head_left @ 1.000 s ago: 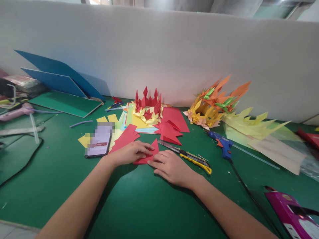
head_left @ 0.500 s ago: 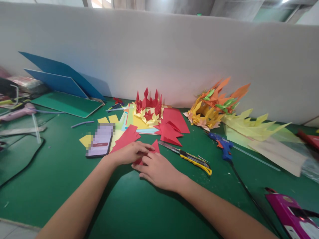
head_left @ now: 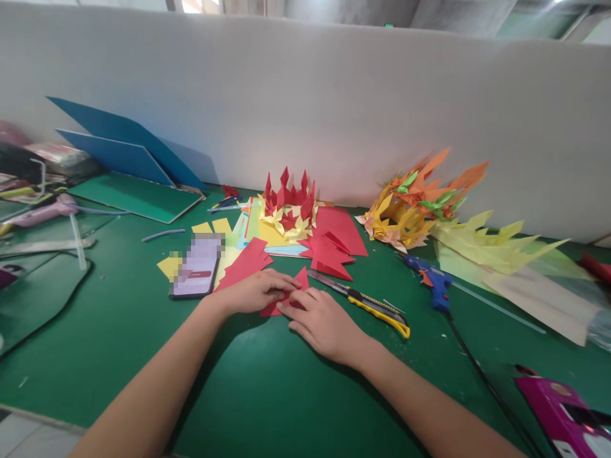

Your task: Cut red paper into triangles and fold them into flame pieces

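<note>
A small piece of red paper (head_left: 302, 277) lies on the green table, largely covered by my fingers; its pointed top and lower left edge show. My left hand (head_left: 255, 291) is closed on the paper from the left, fingertips meeting near its middle. From the right, my right hand (head_left: 329, 326) grips the same paper, its fingers close together at the edge. Just beyond my left hand are cut red paper strips (head_left: 244, 262). A yellow utility knife (head_left: 379, 310) with its blade out lies to the right of my right hand.
A phone (head_left: 200, 264) lies left of my hands. Behind stand a red-and-yellow paper crown (head_left: 289, 200) and an orange-and-yellow one (head_left: 405, 213). A blue glue gun (head_left: 436, 283) with a cord lies to the right, near a magenta device (head_left: 548, 407). Folded blue boards (head_left: 119, 159) stand back left.
My right hand has shifted slightly right along the red paper, uncovering more of its lower edge. The whole view has moved a little; both hands stay on the paper.
</note>
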Available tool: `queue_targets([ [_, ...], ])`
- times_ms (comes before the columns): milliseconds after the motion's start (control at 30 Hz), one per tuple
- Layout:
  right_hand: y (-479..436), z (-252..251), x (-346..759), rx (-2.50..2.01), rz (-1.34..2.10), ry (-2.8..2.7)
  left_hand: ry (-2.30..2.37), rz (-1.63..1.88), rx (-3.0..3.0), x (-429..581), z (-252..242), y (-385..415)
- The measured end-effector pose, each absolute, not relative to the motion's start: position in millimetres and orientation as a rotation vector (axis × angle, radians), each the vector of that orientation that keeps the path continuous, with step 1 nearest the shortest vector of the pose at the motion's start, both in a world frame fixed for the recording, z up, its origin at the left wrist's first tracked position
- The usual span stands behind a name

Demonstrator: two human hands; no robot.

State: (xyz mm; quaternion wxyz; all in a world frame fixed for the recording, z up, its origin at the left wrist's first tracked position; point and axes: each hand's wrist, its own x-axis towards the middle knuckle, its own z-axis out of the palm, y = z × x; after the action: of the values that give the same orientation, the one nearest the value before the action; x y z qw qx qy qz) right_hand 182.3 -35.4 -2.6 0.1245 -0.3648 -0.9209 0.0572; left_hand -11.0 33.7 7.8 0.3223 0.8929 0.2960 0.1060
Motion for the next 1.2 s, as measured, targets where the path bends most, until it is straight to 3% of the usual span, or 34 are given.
queue_targets([
  [400,-50,-4,218,-1.041,0.094,-2.511,0.849,0.182,2.295,-12,11,29],
  [600,-40,-13,247,-1.373,-0.103,-2.197,0.883,0.183,2.308,-6,20,20],
  [1200,-39,-15,251,-1.528,-0.017,-2.105,0.940,0.143,2.323,-1,29,11],
])
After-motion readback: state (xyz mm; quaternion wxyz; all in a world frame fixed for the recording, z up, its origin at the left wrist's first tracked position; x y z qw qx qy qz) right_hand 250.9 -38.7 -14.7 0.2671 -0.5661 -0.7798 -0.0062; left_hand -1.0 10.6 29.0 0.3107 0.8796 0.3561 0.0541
